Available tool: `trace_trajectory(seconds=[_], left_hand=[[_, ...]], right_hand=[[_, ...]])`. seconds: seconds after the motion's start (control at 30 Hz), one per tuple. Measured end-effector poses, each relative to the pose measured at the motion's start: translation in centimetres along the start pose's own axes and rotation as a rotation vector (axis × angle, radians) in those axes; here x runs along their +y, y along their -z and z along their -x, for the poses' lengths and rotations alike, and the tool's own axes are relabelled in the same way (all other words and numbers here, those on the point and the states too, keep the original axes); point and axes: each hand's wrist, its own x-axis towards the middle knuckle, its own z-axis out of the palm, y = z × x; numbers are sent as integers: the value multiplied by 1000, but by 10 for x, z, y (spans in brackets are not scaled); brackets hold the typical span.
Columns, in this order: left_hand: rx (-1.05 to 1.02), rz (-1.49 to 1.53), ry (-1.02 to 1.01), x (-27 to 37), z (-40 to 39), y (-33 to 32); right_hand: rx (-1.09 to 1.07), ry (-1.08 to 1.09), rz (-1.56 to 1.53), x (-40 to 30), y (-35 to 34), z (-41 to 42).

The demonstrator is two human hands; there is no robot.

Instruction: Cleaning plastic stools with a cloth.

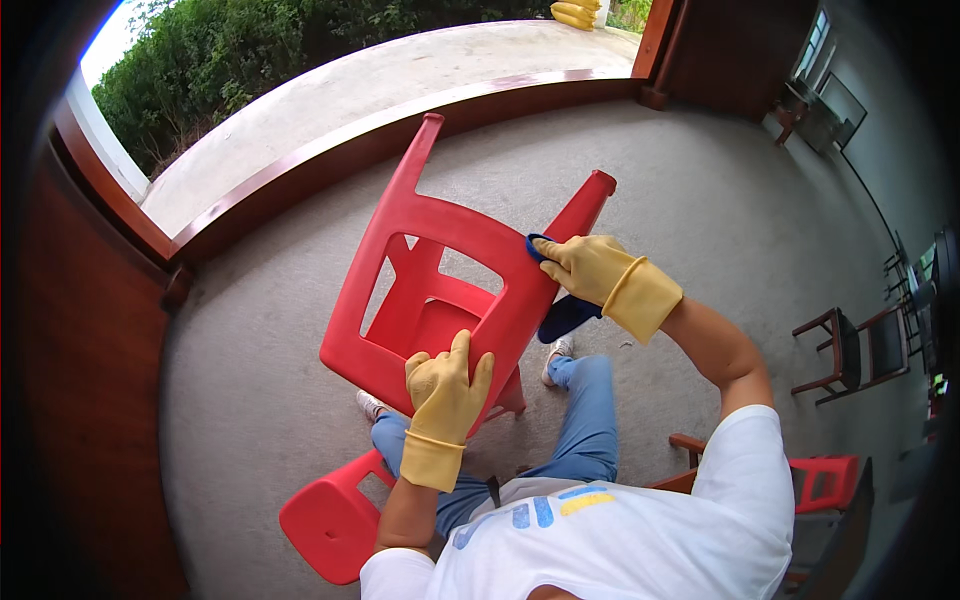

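A red plastic stool [457, 217] is tipped over in front of me, its legs pointing away and a window-like cut-out in the side facing up. My left hand [446, 386], in a yellow rubber glove, holds the stool's near side beside the cut-out. My right hand [589, 270], gloved the same way, presses a dark blue cloth [570, 318] against the stool near the base of its right leg. Part of the cloth hangs below that hand. What supports the stool underneath is mostly hidden.
Another red stool [330, 525] stands at lower left by my leg. A dark wooden chair [847, 352] is at right, with another red plastic seat [825, 484] below it. A raised wooden threshold [405, 120] crosses the doorway ahead. Yellow sacks [576, 13] lie outside.
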Motion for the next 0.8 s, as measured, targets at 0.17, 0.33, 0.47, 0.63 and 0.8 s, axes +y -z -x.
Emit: trace_trajectory(seconds=[0.17, 0.33, 0.47, 0.63, 0.8], left_hand=[[-8, -48, -35, -2, 0, 1], [-8, 11, 0, -4, 3, -3], [-3, 80, 18, -13, 1, 5], [-7, 102, 30, -13, 3, 3], [-54, 17, 2, -11, 2, 6]], right_hand=[[-145, -87, 84, -19, 9, -23], [-25, -33, 14, -7, -3, -27], [-153, -56, 38, -3, 9, -17], [-228, -25, 128, -4, 17, -7], [-201, 6, 188, -10, 5, -20]])
